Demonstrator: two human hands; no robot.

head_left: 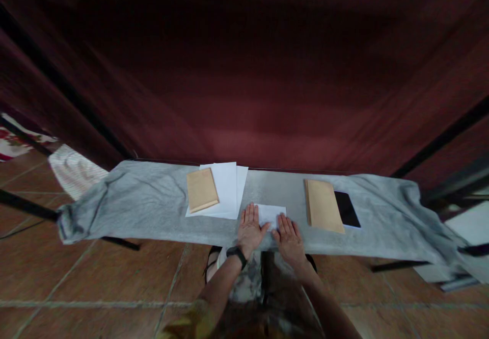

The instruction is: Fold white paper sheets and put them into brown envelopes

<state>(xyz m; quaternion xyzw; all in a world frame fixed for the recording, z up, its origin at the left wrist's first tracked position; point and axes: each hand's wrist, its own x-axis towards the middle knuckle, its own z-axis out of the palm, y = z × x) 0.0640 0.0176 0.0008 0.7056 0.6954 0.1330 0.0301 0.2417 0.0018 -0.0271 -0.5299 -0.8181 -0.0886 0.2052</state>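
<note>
I see a small white paper, flat and apparently folded, lying crosswise near the bench's front edge, partly covered.

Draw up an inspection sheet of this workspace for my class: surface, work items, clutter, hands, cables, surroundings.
Surface: grey cloth, wrinkled towards both ends.
Work items: small white paper under the hands; white sheets beneath a brown packet on the left; brown folder on the right.
Clutter: dark-screened device beside the folder.
Hands: left hand and right hand open, on the small paper.
Cables: thin dark line on the left, possibly a cable.
Surroundings: dark red panel beyond; brown tiled floor below.
</note>
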